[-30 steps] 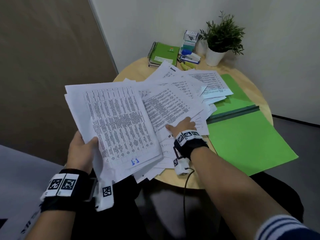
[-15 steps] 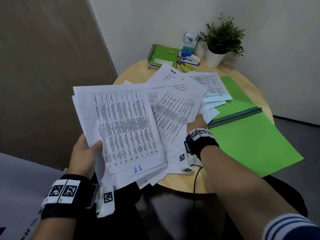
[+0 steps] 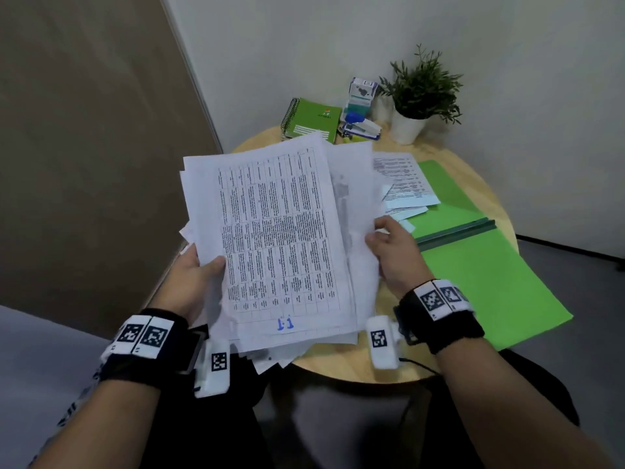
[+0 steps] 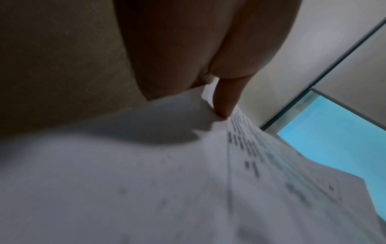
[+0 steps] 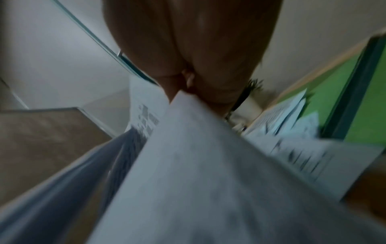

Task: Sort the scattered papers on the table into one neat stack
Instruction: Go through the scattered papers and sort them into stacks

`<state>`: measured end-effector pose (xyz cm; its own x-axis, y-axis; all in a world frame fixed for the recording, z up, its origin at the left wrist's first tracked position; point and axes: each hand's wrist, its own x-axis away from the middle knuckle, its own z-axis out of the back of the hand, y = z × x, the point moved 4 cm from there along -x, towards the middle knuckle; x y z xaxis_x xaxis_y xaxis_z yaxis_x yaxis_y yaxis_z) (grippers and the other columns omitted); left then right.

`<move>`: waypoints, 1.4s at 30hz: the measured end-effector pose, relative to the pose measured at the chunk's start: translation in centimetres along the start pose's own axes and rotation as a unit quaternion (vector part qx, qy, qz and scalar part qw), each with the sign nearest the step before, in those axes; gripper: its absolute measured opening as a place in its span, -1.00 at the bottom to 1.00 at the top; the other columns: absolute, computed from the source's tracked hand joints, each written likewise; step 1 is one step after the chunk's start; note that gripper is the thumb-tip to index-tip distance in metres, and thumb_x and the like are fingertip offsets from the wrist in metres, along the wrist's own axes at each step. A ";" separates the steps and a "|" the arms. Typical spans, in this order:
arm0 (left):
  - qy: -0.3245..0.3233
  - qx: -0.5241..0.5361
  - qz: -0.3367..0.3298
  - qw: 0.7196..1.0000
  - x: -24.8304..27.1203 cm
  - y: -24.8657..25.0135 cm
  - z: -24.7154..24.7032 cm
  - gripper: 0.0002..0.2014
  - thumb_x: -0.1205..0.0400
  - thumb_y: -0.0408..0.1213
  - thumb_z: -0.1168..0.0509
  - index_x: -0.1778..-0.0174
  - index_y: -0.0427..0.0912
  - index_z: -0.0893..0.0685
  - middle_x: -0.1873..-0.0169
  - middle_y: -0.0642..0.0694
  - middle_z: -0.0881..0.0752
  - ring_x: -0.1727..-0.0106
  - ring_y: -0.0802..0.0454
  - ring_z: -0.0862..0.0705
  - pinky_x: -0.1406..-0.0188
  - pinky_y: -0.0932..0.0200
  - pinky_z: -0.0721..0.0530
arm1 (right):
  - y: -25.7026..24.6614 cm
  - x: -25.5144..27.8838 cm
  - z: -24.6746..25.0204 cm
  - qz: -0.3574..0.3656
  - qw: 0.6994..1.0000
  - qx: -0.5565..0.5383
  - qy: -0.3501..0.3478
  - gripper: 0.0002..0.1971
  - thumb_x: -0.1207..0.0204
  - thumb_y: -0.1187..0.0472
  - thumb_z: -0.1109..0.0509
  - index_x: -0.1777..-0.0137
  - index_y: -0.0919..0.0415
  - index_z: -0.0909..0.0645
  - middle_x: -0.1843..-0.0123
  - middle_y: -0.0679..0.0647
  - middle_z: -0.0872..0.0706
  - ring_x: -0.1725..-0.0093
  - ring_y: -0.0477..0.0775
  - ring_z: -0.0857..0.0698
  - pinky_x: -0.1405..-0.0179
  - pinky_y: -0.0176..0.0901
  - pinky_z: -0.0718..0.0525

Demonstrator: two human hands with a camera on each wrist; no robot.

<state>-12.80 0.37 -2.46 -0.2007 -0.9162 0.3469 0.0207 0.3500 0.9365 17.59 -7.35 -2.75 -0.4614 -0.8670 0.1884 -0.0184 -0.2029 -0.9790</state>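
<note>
Gathering is the step I judge I'm in: my left hand grips the raised paper bundle and my right hand pinches its other edge above the table, so next I should collect the loose sheets by the green folder.

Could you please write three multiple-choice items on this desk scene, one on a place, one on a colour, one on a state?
1. Where do the loose printed sheets lie?
A. partly on the green folder
B. on the floor
C. under the potted plant

2. What colour is the handwritten mark at the bottom of the top page of the paper stack?
A. red
B. blue
C. green

3. How is the stack held?
A. flat on the table, untouched
B. in one hand only
C. left hand and right hand grip opposite edges

Answers: 1 A, their corners overlap the folder; 2 B, blue ink shows; 3 C, thumbs sit on both edges.
</note>
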 end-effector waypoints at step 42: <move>0.015 0.014 -0.015 1.000 0.8 1.6 -2.0 -0.63 -0.71 -0.57 -0.14 -0.39 -0.18 -0.53 -0.23 -0.23 -0.74 -0.13 -0.11 -0.75 -0.14 -0.05 -0.68 | 0.2 3.0 1.5 -0.003 0.997 -0.063 -0.043 -0.92 -0.54 0.18 -0.41 0.07 0.11 -0.55 0.09 0.32 -0.72 0.36 0.06 -0.60 0.34 -0.11 -0.61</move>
<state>-10.96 -0.20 -0.53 -0.1705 -0.9315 0.3214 -0.0120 0.3281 0.9446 17.48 -10.68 -2.24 -0.3838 -0.9027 0.1945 -0.1345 -0.1538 -0.9789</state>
